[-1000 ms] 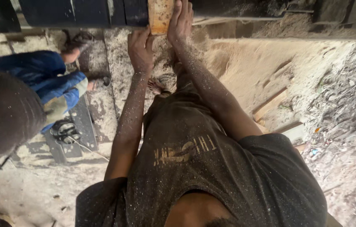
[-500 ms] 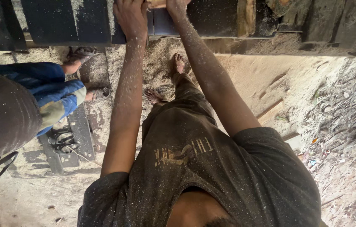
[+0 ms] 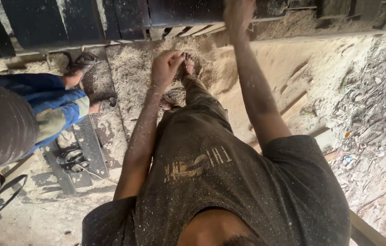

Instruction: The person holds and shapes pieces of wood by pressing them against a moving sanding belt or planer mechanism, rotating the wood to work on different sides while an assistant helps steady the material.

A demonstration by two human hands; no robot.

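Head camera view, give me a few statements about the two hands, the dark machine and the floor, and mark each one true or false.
1. The right hand is raised against the dark machine at the top of the view. True.
2. The left hand grips a wooden plank. False: it hangs loosely curled over the sawdust pile, and no plank shows in it.
3. The floor is covered with sawdust. True.
4. Nobody else is nearby. False: a person in blue trousers stands at the left.
5. The wearer's dark shirt is clean. False: it is speckled with sawdust.
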